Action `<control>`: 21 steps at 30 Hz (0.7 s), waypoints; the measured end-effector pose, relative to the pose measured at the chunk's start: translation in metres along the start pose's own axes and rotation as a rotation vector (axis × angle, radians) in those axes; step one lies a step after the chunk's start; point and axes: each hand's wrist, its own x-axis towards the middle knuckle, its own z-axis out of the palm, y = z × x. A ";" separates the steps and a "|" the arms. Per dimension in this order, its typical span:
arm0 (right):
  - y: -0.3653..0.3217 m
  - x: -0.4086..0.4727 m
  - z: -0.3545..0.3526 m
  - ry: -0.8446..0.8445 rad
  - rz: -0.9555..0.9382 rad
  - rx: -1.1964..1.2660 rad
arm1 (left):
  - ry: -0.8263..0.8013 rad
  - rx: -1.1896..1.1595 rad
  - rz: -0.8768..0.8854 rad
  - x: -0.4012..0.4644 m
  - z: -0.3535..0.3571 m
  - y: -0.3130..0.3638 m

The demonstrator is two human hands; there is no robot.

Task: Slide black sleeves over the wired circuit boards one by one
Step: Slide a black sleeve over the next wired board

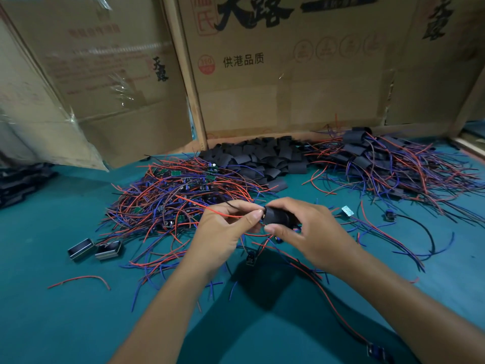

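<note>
Two hands meet at the centre of the head view, above the teal counter point(65, 311). The left hand point(223, 232) pinches a red wire point(228, 215) between thumb and forefinger, its grip clenched on the lead. The right hand point(309, 232) has its grip curled round a black sleeve point(278, 216), thumb beneath and fingers over the top; the circuit board inside cannot be seen.

At 11 o'clock from the hands lies a heap of wired circuit boards point(178, 195). At 12 o'clock sits a pile of loose black sleeves point(262, 158), and at 2 o'clock a heap of sleeved boards point(393, 164). Two small metal housings point(94, 249) rest at 9 o'clock.

Behind, a cardboard carton point(288, 74) reads "供港品质" in dark print.
</note>
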 end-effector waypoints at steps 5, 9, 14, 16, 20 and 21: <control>-0.003 -0.002 0.006 -0.017 0.008 -0.014 | 0.037 -0.138 -0.195 -0.002 0.007 0.000; -0.003 -0.003 0.008 -0.039 0.009 -0.039 | 0.023 -0.243 -0.362 -0.002 0.008 0.000; -0.007 -0.004 0.008 -0.045 -0.007 -0.067 | -0.038 -0.234 -0.488 -0.004 0.006 0.001; -0.008 -0.003 0.007 -0.051 -0.012 -0.076 | -0.087 -0.193 -0.542 -0.005 0.005 0.001; -0.007 -0.003 0.005 -0.059 -0.002 -0.083 | -0.169 -0.171 -0.606 -0.007 0.004 0.005; -0.006 -0.003 0.004 -0.064 -0.001 -0.085 | -0.194 -0.161 -0.615 -0.008 0.004 0.006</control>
